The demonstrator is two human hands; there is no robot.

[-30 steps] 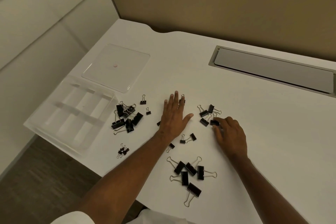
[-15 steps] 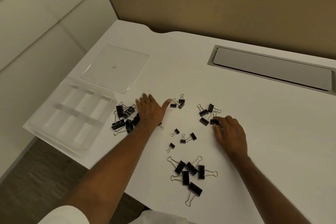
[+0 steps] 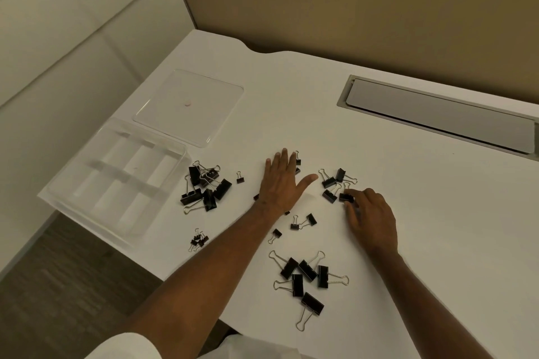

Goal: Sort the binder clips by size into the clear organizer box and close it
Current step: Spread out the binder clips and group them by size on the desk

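Overhead, the head camera looks down on a white desk (image 3: 408, 227) strewn with black binder clips. At the far left edge sits the clear box (image 3: 116, 183), open, its divided compartments holding nothing that shows. Its lid (image 3: 189, 105) lies flat on the desk just beyond it, apart from the box.

Clips lie in loose groups. A pile of large clips (image 3: 205, 186) is just right of the box, with one small clip (image 3: 240, 178) a little further right. A cluster of tiny clips (image 3: 199, 240) sits near the desk's near-left edge. Five large clips (image 3: 306, 274) lie near the person, between the two forearms. Three small clips (image 3: 297, 223) are scattered just beyond those.

The left hand (image 3: 281, 181) lies flat on the desk in the middle, palm down, fingers straight and together, thumb spread to the right; it grasps nothing. A small clip (image 3: 297, 160) peeks out by its fingertips, and others seem to be partly hidden under the palm, though that is hard to make out.

The right hand (image 3: 370, 216) rests to the right, fingers curled, its fingertips pinching a medium clip (image 3: 346, 197) against the desk. Three more medium clips (image 3: 332, 181) lie just beyond and left of it, between the two hands.

Far right, a grey hatch (image 3: 437, 116) is set into the desk, and a tan partition (image 3: 350, 9) rises behind.
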